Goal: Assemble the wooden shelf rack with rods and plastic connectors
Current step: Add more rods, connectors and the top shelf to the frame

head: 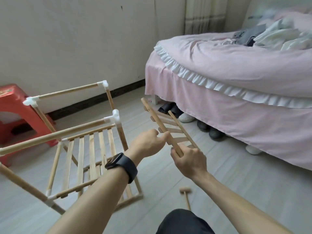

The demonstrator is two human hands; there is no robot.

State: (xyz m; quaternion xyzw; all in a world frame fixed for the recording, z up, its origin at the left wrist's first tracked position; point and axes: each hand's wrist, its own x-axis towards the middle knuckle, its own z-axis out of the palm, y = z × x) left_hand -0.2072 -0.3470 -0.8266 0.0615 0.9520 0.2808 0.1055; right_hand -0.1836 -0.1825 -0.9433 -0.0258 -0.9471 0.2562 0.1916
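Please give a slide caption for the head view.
Left hand and right hand hold a slatted panel beside the half-built rack.

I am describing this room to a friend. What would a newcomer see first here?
First, both hands, left hand and right hand, holding a slatted light-wood shelf panel in the air at centre. To the left stands the half-built wooden rack with white plastic connectors; a pink bed with a white frill fills the right.

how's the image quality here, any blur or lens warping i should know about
Head view: soft even light, no glare or hard shadows; left hand, right hand and the slatted panel they grip look fairly sharp; the clothes on the bed are blurred; wide-angle distortion bows the baseboard.
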